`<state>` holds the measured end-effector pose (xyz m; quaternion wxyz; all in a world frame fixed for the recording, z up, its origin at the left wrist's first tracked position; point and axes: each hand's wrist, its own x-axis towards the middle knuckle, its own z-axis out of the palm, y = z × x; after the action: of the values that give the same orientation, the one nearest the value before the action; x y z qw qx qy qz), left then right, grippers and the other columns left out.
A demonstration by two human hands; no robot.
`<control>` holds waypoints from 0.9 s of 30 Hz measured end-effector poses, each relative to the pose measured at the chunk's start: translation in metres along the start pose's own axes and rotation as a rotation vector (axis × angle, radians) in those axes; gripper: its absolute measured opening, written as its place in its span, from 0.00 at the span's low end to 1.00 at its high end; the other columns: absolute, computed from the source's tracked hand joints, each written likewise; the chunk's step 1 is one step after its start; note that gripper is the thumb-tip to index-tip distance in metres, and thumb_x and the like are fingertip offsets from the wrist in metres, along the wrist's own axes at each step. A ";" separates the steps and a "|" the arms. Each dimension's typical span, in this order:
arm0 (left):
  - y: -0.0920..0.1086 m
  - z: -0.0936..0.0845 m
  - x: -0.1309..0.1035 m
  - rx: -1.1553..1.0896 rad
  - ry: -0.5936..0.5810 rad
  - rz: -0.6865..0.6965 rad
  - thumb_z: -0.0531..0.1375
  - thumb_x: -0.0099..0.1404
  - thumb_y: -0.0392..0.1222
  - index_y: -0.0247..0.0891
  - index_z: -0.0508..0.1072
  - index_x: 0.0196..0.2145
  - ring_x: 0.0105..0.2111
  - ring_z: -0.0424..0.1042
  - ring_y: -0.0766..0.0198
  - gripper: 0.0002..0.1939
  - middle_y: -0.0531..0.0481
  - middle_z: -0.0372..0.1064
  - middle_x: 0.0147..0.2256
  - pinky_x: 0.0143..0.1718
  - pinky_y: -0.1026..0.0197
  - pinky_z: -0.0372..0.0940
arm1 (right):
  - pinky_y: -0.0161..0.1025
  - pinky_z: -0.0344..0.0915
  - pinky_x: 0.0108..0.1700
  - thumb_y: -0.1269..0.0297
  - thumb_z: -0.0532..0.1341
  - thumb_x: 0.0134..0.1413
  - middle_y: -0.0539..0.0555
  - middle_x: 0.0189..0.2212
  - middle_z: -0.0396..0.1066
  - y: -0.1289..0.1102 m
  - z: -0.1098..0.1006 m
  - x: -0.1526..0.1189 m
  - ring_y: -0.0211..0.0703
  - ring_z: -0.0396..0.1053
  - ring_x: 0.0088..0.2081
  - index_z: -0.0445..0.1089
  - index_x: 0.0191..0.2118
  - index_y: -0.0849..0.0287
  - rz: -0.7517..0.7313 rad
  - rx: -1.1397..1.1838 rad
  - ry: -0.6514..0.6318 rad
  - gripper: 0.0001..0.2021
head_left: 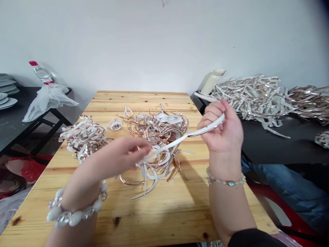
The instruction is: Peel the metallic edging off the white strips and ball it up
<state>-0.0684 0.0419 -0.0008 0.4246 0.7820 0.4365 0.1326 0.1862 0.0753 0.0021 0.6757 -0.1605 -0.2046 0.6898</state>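
A narrow white strip with a shiny rose-gold side point(177, 141) stretches between my two hands above the wooden table. My right hand point(227, 135) is closed in a fist around its upper end, and the tip shows by the thumb. At the lower end, my left hand point(120, 154) is slightly blurred, its fingers pinched at the strip. Beneath the strip lies a loose tangle of similar white and rose-gold strips point(156, 128). A heap of short, curled strip pieces point(84, 137) sits beyond my left forearm.
A small rolled coil point(115, 124) lies between the two piles on the wooden table point(154, 216). On the right, a black table point(267, 144) bears a large heap of strips point(257, 96). At left stand a bottle point(42, 73), a plastic bag point(50, 99) and stacked plates point(7, 84).
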 end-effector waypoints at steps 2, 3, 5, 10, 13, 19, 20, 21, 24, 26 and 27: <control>-0.011 -0.008 0.007 -0.073 0.216 -0.109 0.49 0.68 0.54 0.38 0.72 0.39 0.30 0.72 0.62 0.19 0.47 0.72 0.35 0.25 0.63 0.66 | 0.24 0.38 0.10 0.67 0.56 0.61 0.40 0.14 0.38 -0.002 0.006 -0.009 0.25 0.37 0.11 0.51 0.21 0.57 -0.061 -0.034 -0.055 0.18; -0.015 -0.011 0.009 -0.051 0.345 -0.140 0.50 0.67 0.54 0.37 0.72 0.39 0.31 0.73 0.60 0.19 0.45 0.72 0.36 0.25 0.63 0.67 | 0.24 0.37 0.09 0.66 0.57 0.61 0.40 0.14 0.39 -0.003 0.009 -0.014 0.25 0.37 0.12 0.52 0.21 0.57 -0.089 -0.061 -0.073 0.18; -0.018 -0.012 0.013 0.069 0.582 -0.151 0.52 0.66 0.52 0.36 0.73 0.39 0.36 0.72 0.58 0.17 0.44 0.72 0.38 0.29 0.61 0.67 | 0.24 0.35 0.09 0.63 0.57 0.61 0.40 0.13 0.40 -0.001 0.016 -0.023 0.25 0.35 0.12 0.53 0.21 0.58 -0.140 -0.129 -0.102 0.18; 0.005 0.007 0.007 0.053 0.513 0.131 0.54 0.67 0.47 0.40 0.74 0.41 0.37 0.71 0.64 0.12 0.49 0.73 0.39 0.33 0.65 0.66 | 0.26 0.35 0.08 0.57 0.59 0.58 0.41 0.12 0.39 0.009 0.026 -0.036 0.27 0.34 0.11 0.54 0.18 0.57 -0.155 -0.338 -0.207 0.21; 0.023 0.026 0.001 -0.086 0.390 0.281 0.57 0.66 0.42 0.42 0.73 0.40 0.31 0.70 0.70 0.07 0.54 0.73 0.36 0.29 0.69 0.64 | 0.27 0.36 0.07 0.54 0.62 0.54 0.42 0.12 0.39 0.016 0.028 -0.037 0.28 0.35 0.10 0.52 0.17 0.57 -0.108 -0.407 -0.329 0.23; 0.030 0.040 0.001 0.007 0.515 0.245 0.57 0.63 0.32 0.38 0.70 0.30 0.26 0.68 0.72 0.05 0.57 0.70 0.26 0.26 0.69 0.61 | 0.27 0.39 0.08 0.42 0.59 0.52 0.41 0.10 0.43 0.024 0.022 -0.031 0.27 0.39 0.10 0.58 0.18 0.57 -0.102 -0.516 -0.288 0.24; 0.029 0.039 0.002 0.050 0.579 0.233 0.58 0.63 0.32 0.38 0.70 0.29 0.25 0.68 0.71 0.05 0.56 0.69 0.25 0.26 0.68 0.61 | 0.27 0.40 0.09 0.39 0.59 0.50 0.41 0.10 0.46 0.026 0.020 -0.029 0.27 0.40 0.10 0.61 0.20 0.57 -0.091 -0.543 -0.263 0.25; 0.028 0.039 0.003 0.101 0.655 0.220 0.58 0.62 0.32 0.37 0.69 0.29 0.25 0.67 0.70 0.05 0.56 0.69 0.25 0.26 0.67 0.61 | 0.27 0.40 0.09 0.37 0.58 0.49 0.41 0.10 0.49 0.028 0.018 -0.027 0.27 0.41 0.10 0.63 0.22 0.57 -0.074 -0.565 -0.244 0.25; 0.024 0.039 0.006 0.267 0.855 0.257 0.58 0.62 0.31 0.37 0.67 0.29 0.27 0.68 0.69 0.05 0.54 0.69 0.27 0.28 0.66 0.62 | 0.27 0.44 0.09 0.42 0.59 0.51 0.43 0.13 0.60 0.040 0.014 -0.025 0.26 0.45 0.10 0.65 0.29 0.57 0.019 -0.612 -0.246 0.21; 0.021 0.042 0.008 0.350 0.915 0.361 0.57 0.63 0.30 0.36 0.66 0.31 0.30 0.69 0.69 0.05 0.52 0.70 0.31 0.32 0.67 0.64 | 0.26 0.49 0.11 0.51 0.62 0.54 0.44 0.16 0.64 0.050 0.013 -0.026 0.26 0.49 0.11 0.65 0.30 0.57 0.097 -0.647 -0.288 0.14; 0.020 0.044 0.009 0.379 0.923 0.415 0.57 0.64 0.30 0.36 0.66 0.32 0.32 0.70 0.69 0.04 0.51 0.71 0.32 0.34 0.68 0.65 | 0.26 0.51 0.12 0.55 0.62 0.56 0.44 0.17 0.65 0.055 0.013 -0.027 0.26 0.51 0.11 0.64 0.30 0.58 0.119 -0.654 -0.303 0.12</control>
<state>-0.0261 0.0203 -0.0129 0.0051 0.7750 0.4303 0.4627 0.1329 0.0471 -0.0152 0.5094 -0.2759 -0.5023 0.6419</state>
